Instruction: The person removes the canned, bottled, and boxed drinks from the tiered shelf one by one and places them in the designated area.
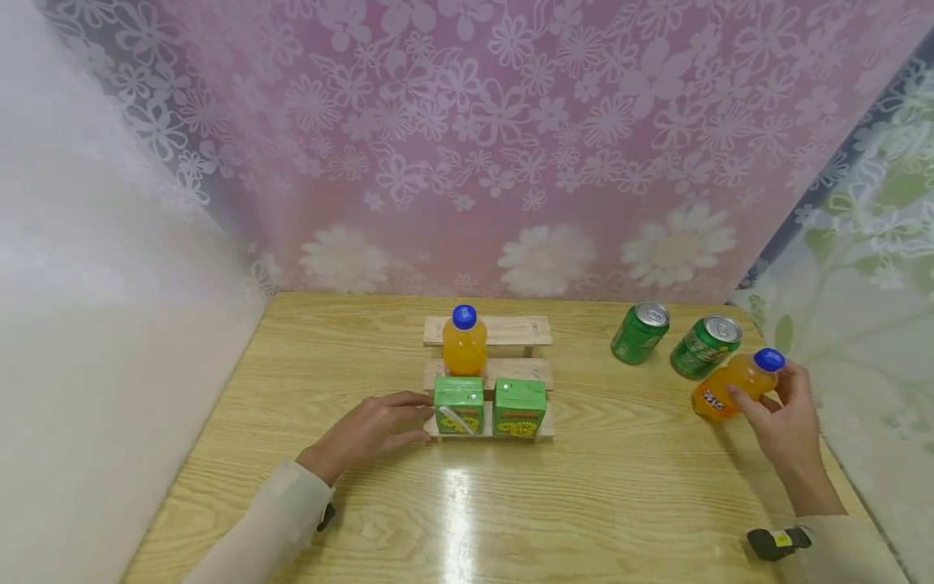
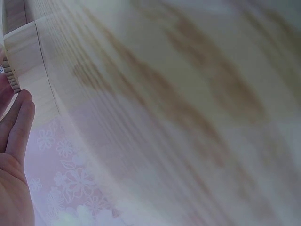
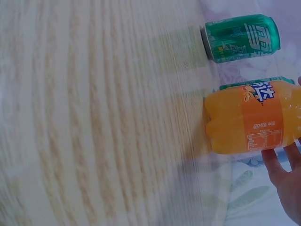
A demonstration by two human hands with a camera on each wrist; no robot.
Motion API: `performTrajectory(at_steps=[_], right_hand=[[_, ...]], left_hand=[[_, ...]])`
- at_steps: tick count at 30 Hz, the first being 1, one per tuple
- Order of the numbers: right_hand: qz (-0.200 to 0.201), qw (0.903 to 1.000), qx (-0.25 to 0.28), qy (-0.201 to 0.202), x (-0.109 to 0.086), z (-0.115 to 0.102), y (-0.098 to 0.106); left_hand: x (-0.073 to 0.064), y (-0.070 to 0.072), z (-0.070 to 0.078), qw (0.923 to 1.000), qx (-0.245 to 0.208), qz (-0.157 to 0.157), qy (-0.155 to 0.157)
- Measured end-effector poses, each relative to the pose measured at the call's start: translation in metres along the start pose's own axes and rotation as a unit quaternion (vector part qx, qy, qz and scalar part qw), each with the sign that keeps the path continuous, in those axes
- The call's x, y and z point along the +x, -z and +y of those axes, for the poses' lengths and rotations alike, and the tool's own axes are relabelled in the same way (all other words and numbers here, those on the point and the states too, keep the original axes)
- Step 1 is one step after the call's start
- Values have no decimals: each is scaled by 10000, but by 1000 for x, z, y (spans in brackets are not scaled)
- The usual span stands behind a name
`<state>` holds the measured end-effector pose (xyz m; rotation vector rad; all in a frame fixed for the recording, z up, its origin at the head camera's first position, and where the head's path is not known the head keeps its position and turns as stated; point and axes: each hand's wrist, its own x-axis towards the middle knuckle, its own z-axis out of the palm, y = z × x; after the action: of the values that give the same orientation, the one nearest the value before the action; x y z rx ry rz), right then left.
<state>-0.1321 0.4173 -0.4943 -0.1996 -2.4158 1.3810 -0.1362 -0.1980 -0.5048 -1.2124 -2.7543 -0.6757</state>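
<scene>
In the head view my right hand [image 1: 788, 422] grips an orange soda bottle [image 1: 733, 387] with a blue cap. The bottle leans, cap toward the right; its orange label [image 3: 263, 117] shows in the right wrist view. My left hand [image 1: 372, 430] reaches with mostly straight fingers to the left edge of a small tiered wooden rack [image 1: 518, 331], beside a green juice box [image 1: 458, 397]. Its fingertips look to touch the rack's edge; the left wrist view shows the straight fingers [image 2: 21, 127] there. A second green juice box [image 1: 519, 397] and another orange soda bottle [image 1: 464, 349] stand on the rack.
Two green soda cans, one [image 1: 640, 332] nearer the rack and one [image 1: 706, 347] beside the held bottle, stand at the back right of the wooden table [image 1: 598, 503]. A pink floral curtain [image 1: 467, 146] hangs behind; pale curtains flank both sides.
</scene>
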Motion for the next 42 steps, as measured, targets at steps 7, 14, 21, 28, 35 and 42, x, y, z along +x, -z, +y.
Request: performTrajectory(at_steps=[7,14,21,28,35,42], right_hand=[[-33,9999,-124,-104,0,-2,1],[209,9996,-131,101,9,-11,4],[376,9962,-264,734,25,-40,13],[346,9926,-470,1063,33,-61,15],[342,9842,-586,1633,34,-84,5],[-10,9737,-339,2254,30,-103,-20]], left_hand=[[0,1,1,10000,8,5,-29],[0,3,3,9999,-61,88,-80],[-1,3,3,10000,-33,78,-44],[-1,1,1,9999,-35,88,-57],[-1,0,0,9999,-32,93,-72],[-1,1,1,9999,-29,92,-59]])
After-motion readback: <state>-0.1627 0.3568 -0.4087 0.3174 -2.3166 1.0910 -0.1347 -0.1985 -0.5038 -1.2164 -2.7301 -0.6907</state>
